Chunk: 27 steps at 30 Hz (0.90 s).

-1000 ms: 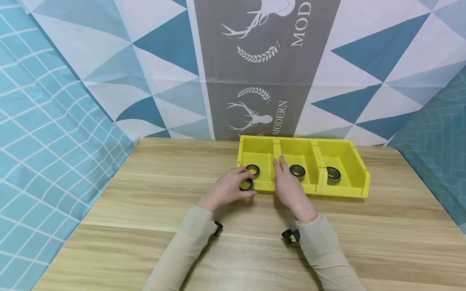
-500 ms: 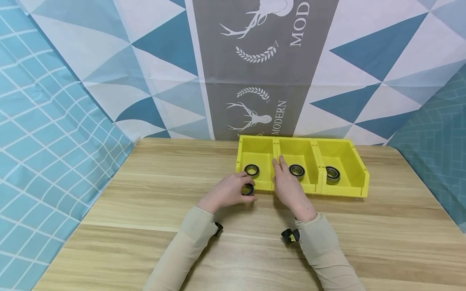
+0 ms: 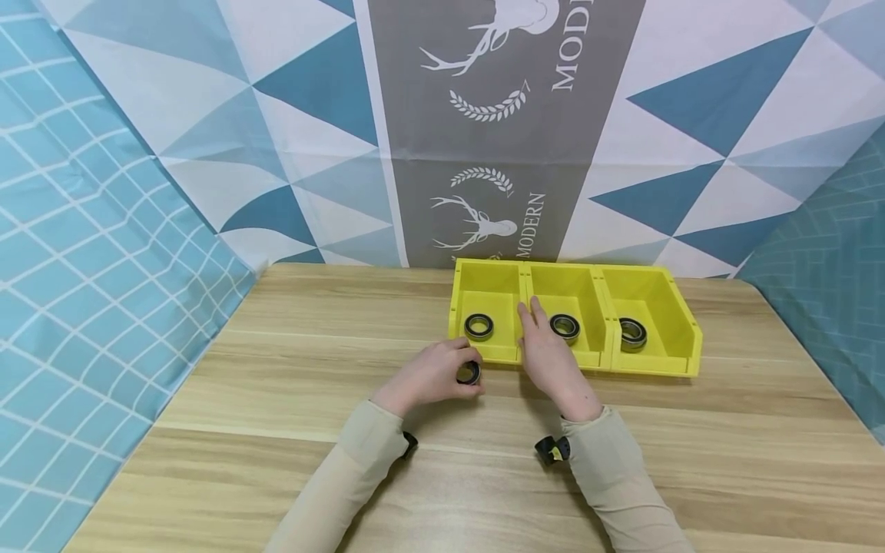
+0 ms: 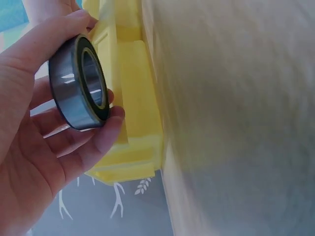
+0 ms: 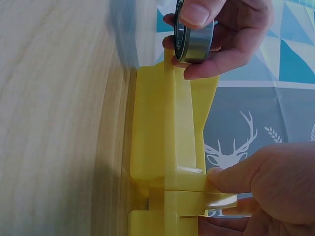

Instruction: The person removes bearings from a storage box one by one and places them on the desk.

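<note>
My left hand (image 3: 432, 375) pinches a ball bearing (image 4: 71, 93) between thumb and fingertips, just in front of the left yellow bin (image 3: 492, 301). The bearing is a steel ring with a dark seal on its face, and it stands tilted in the grip. At the wall between the left and middle bins, my right hand (image 3: 549, 361) grips the divider (image 5: 184, 128), its thumb on one side and fingers on the other. A second bearing (image 3: 489, 327) lies in the left bin. Another bearing (image 3: 576, 328) is in the middle bin (image 3: 563, 280), partly behind the right hand.
The right bin (image 3: 664, 311) holds a bearing (image 3: 643, 335) near its left wall. All three bins stand joined side by side on the wooden table (image 3: 332, 307), close to the patterned backdrop (image 3: 332, 100).
My left hand has drawn the bearing back from over the left bin's front, toward me and lower. The right hand stays at the divider.
</note>
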{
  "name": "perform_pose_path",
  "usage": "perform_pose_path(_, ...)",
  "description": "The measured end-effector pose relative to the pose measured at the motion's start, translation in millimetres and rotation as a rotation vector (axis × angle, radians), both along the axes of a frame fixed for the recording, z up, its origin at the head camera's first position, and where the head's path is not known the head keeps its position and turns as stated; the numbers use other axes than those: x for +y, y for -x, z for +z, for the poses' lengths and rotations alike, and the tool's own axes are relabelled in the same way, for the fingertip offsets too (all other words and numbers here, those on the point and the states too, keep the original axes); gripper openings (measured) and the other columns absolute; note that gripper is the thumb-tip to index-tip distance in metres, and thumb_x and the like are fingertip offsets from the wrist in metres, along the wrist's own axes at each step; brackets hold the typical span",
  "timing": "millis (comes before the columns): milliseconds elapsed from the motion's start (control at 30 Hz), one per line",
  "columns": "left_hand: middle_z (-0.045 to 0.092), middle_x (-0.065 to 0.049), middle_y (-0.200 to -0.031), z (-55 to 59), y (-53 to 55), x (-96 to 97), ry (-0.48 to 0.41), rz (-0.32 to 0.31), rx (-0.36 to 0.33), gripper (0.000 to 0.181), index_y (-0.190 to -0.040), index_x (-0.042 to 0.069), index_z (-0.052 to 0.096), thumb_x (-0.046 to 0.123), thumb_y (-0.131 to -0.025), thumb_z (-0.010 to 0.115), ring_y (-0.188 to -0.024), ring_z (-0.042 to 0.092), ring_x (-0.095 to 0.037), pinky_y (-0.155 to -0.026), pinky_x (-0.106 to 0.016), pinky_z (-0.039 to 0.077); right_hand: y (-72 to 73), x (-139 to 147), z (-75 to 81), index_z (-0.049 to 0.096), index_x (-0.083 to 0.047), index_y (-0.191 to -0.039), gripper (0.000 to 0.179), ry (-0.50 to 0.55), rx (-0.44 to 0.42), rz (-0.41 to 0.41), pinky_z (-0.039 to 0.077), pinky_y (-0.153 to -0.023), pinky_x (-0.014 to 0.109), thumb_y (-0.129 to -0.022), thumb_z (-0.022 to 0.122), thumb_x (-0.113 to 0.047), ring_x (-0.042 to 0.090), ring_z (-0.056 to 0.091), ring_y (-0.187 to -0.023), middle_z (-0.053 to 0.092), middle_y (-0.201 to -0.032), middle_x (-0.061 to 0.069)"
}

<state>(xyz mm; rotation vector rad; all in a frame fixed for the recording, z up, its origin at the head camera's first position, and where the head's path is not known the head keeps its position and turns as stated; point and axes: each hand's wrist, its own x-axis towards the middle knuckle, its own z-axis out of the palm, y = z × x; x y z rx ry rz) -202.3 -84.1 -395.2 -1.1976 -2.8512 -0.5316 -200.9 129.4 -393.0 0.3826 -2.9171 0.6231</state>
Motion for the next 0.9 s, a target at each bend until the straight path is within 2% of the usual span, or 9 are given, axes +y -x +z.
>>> perform_pose_path(233,0.068,-0.007,-0.109,-0.1,-2.1,3.4,0.065,0.0,-0.06,0.041,-0.117,0.005,0.072,0.031,-0.087,0.083,-0.094,0.069,-0.02,-0.086,-0.035,0.059,0.1,-0.5,0.2,0.034,0.01,-0.154,0.058,0.006,-0.008,-0.002,0.052,-0.053,0.034,-0.102,0.055,-0.001,0.024,0.057,-0.057,0.025,-0.162,0.035)
perform_pose_path(467,0.067,-0.005,-0.105,0.4,-4.0,5.9,0.11,0.001,-0.126,0.033,-0.109,0.009,0.072,0.027,-0.085,0.086,-0.09,0.066,-0.018,-0.084,-0.033,0.057,-0.4,-0.2,-1.2,0.035,0.011,-0.153,0.056,0.013,0.013,0.009,0.052,-0.053,0.035,-0.101,0.055,0.0,0.023,0.055,-0.055,0.027,-0.16,0.037)
perform_pose_path(767,0.065,-0.004,-0.103,-2.0,-4.4,8.5,0.136,-0.005,-0.156,0.03,-0.105,0.01,0.071,0.019,-0.082,0.088,-0.088,0.063,-0.016,-0.082,-0.03,0.055,1.0,1.5,-2.3,0.036,0.012,-0.153,0.056,0.003,0.031,0.015,0.055,-0.056,0.039,-0.101,0.056,0.001,0.029,0.061,-0.062,0.028,-0.16,0.038)
perform_pose_path(900,0.065,-0.004,-0.103,-4.0,-4.7,8.4,0.147,-0.008,-0.166,0.027,-0.103,0.01,0.071,0.016,-0.082,0.087,-0.089,0.062,-0.015,-0.083,-0.03,0.055,1.6,1.4,-2.0,0.035,0.012,-0.153,0.057,-0.002,0.022,0.016,0.054,-0.054,0.037,-0.101,0.055,0.0,0.027,0.059,-0.059,0.027,-0.16,0.038)
